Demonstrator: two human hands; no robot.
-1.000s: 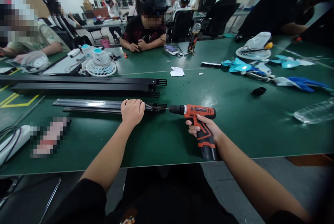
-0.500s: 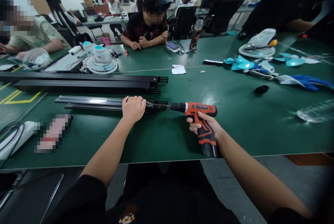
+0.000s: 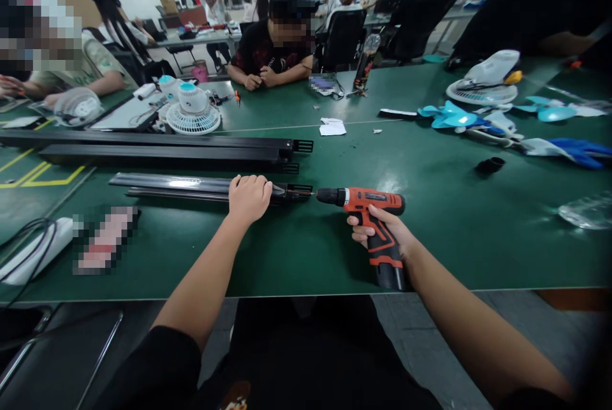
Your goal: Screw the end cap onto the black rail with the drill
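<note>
My left hand [image 3: 250,198] is closed over the right part of a long black metal profile [image 3: 176,182] lying on the green table. My right hand [image 3: 380,229] grips the handle of an orange and black cordless drill [image 3: 375,201], its index finger up by the trigger. The drill lies level with its chuck pointing left. Its thin bit reaches the slotted black end piece [image 3: 301,191] of the profile; whether the tip sits in a screw is too small to tell. Two more long black profiles [image 3: 167,153] lie parallel just behind.
A pixelated flat pink object [image 3: 108,239] and a white cabled object [image 3: 41,250] lie at left. White fan parts [image 3: 194,110] stand behind the profiles. On the right are blue fan blades [image 3: 449,117], a black tube piece [image 3: 490,165] and a clear bottle [image 3: 586,211]. A person sits opposite.
The whole view has shifted slightly, so everything appears a little further right. Both hands keep their holds, and the drill stays lined up with the profile's end.
</note>
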